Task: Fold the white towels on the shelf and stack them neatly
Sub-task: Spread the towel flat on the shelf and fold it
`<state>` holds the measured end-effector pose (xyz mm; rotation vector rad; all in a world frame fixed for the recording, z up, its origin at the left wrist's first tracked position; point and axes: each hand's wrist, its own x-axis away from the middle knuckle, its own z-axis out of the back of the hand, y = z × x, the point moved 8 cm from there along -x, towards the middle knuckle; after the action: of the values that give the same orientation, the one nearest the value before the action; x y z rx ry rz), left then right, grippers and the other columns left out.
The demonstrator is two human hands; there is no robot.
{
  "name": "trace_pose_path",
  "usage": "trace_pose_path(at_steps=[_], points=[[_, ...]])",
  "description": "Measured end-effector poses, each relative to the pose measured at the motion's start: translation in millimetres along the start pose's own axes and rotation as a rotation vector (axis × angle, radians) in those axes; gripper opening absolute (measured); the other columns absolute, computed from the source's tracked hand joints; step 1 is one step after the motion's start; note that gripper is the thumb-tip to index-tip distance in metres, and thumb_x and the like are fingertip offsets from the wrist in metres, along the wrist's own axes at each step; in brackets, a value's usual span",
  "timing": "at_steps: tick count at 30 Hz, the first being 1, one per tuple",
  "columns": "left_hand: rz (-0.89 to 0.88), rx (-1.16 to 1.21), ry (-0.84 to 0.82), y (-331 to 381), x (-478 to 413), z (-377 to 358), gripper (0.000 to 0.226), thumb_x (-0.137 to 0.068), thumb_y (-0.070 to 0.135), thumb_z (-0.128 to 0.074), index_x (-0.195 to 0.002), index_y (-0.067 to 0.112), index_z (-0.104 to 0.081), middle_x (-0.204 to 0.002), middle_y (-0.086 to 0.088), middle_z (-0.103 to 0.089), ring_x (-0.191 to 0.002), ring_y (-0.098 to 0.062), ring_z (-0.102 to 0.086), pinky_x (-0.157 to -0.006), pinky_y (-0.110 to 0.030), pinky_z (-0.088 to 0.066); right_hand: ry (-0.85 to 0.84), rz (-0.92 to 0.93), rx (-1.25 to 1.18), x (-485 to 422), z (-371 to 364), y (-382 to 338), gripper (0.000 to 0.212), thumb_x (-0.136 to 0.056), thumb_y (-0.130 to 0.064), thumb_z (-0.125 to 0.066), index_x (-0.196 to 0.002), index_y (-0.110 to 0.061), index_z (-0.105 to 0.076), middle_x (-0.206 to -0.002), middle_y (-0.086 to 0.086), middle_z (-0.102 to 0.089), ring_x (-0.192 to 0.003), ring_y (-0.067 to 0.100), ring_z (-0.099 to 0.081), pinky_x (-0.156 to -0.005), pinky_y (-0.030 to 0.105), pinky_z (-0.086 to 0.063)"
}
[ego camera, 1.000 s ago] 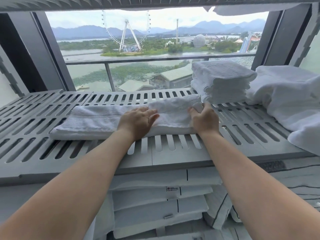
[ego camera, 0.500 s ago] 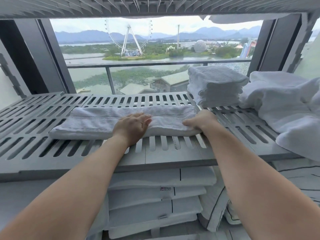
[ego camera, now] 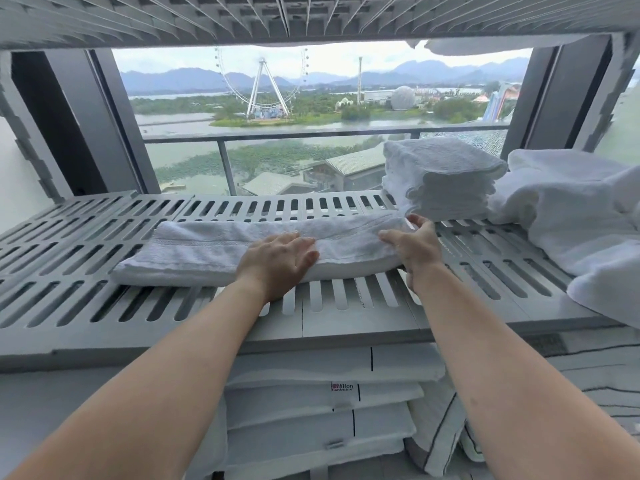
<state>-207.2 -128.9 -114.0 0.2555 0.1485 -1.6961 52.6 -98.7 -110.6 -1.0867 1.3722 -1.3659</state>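
A white towel, folded into a long strip, lies across the grey slatted shelf. My left hand rests flat on the strip's middle with its fingers spread. At the strip's right end is my right hand, thumb and fingers curled around the towel's edge. A neat stack of folded white towels stands just behind my right hand. A loose heap of unfolded white towels fills the shelf's right side.
An upper slatted shelf hangs close overhead. Behind the shelf is a window with a railing. Below the shelf lie stacked white pillows with a label, and more linen to their right. Bare shelf shows on the left.
My right hand has shifted from lying flat on the towel's right end to gripping that end. The left hand has stayed pressed on the middle. The camera has tilted slightly.
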Motion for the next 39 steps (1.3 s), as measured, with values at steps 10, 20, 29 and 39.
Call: trace_pose_path(at_steps=[10,20,29,39], points=[[-0.031,0.078,-0.186,-1.0,-3.5,-5.4,0.072,-0.093,0.078,-0.021,-0.157,0.045,-0.021,-0.168,0.005,-0.016,-0.155,-0.019,-0.011,-0.124,-0.052,-0.006,0.1,0.0,-0.052,3.9,-32.8,-18.3,0.022,-0.074,-0.019,-0.082,-0.092,-0.016,-0.069,-0.092,0.003,-0.074,-0.084,0.021,-0.072,-0.08,0.039,-0.061],[0.101,-0.118,-0.233,-78.9,11.4,8.7,0.081,-0.086,0.086,-0.012,-0.157,0.047,-0.01,-0.169,0.0,0.004,-0.155,-0.028,0.009,-0.12,-0.063,0.005,0.158,0.51,0.194,40.9,-111.1,-104.1,0.043,-0.083,-0.012,-0.072,-0.123,-0.02,-0.058,-0.116,-0.004,-0.066,-0.091,0.007,-0.062,-0.079,0.011,-0.048],[0.195,0.103,-0.052,-193.3,27.1,69.2,0.043,-0.107,0.04,-0.025,-0.108,0.02,-0.063,-0.125,0.001,-0.061,-0.119,-0.024,-0.055,-0.105,-0.05,-0.042,-0.04,0.655,0.511,74.7,-238.2,-128.3,0.047,-0.081,0.0,-0.058,-0.125,-0.017,-0.056,-0.112,0.008,-0.068,-0.098,0.025,-0.063,-0.073,0.026,-0.046],[0.574,1.342,0.189,-264.0,53.7,38.8,0.062,-0.103,0.06,-0.031,-0.145,0.018,-0.049,-0.151,0.001,-0.048,-0.14,-0.017,-0.043,-0.099,-0.022,-0.037,-0.167,0.807,0.758,128.3,-368.1,-92.3,0.044,-0.089,-0.016,-0.067,-0.13,-0.013,-0.052,-0.092,0.008,-0.071,-0.089,0.028,-0.067,-0.062,0.027,-0.042]])
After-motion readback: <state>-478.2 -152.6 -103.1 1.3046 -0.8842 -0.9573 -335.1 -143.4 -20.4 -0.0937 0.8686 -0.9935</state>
